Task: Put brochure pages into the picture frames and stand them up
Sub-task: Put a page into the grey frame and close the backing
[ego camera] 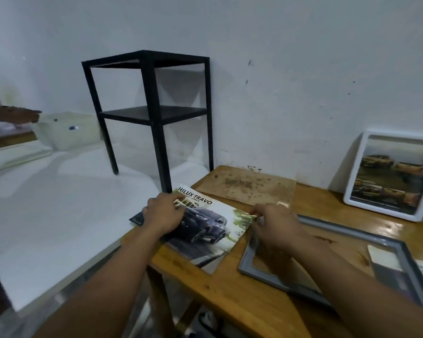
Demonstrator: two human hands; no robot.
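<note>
A car brochure (pixel 206 230) with a dark pickup on its cover lies on the left end of the wooden table (pixel 230 296). My left hand (pixel 164 213) presses down on its left edge, near the spine. My right hand (pixel 276 225) pinches the cover's right corner. A grey picture frame (pixel 252 258) lies flat to the right of the brochure, partly under my right forearm. A white frame (pixel 391 174) with a page of car pictures inside leans against the wall at the back right.
A brown backing board (pixel 249 185) lies flat at the back of the table. Loose paper (pixel 386 262) lies inside and beside the grey frame. A black metal shelf stand (pixel 154 113) stands on a white surface (pixel 47 211) to the left.
</note>
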